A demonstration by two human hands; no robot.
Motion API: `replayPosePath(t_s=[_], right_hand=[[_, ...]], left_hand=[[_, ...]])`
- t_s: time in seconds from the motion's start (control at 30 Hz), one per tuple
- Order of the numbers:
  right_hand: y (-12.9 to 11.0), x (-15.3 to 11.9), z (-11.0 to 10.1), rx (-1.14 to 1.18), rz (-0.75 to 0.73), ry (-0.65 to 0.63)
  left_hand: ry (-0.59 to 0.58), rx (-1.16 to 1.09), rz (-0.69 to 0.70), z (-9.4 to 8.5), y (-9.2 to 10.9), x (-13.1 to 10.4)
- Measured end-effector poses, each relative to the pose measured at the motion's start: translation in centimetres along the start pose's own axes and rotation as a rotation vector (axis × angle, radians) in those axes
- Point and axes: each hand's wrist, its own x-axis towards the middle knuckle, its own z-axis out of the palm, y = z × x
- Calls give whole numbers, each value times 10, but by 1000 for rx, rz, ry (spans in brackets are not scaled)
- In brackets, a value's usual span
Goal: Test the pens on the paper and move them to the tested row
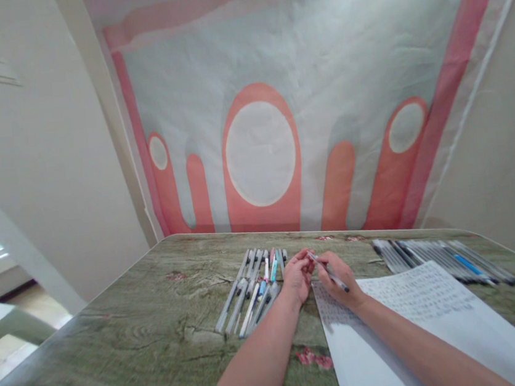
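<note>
My right hand [342, 279] is closed around a pen [326, 269] with a pale barrel and a dark end, held above the top left part of a sheet of paper [394, 332]. Handwritten lines cover the upper part of the sheet. My left hand [298, 276] is turned palm up beside it, its curled fingers meeting near the pen's far end. Whatever those fingers hold is too small to make out. Just left of this hand lie rows of pens [247, 309], mostly clear with dark caps, with a few in blue, white and pink.
Another row of pens [436, 256] lies beyond the paper on the right, one of them bright blue. Everything rests on a wood-patterned table [129, 331]. A printed backdrop [250, 45] rises behind the table's far edge. On the left stands a pale chair [12, 326].
</note>
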Motion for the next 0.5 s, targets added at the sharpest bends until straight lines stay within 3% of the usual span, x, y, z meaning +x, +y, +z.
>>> replayPosePath(t_s=[0.17,0.27,0.37,0.5], right_hand=[[-1,1,0,-5,23,-12],[5,1,-1,-25,98,47],[21,-1,-2,-96,210,58],[47,-5,0,-259,313,-50]], left_hand=[[13,-3,5,1,0,0],[53,-31,8,2,0,0],[87,-38,9,2,1,0],[142,-41,13,2,0,0]])
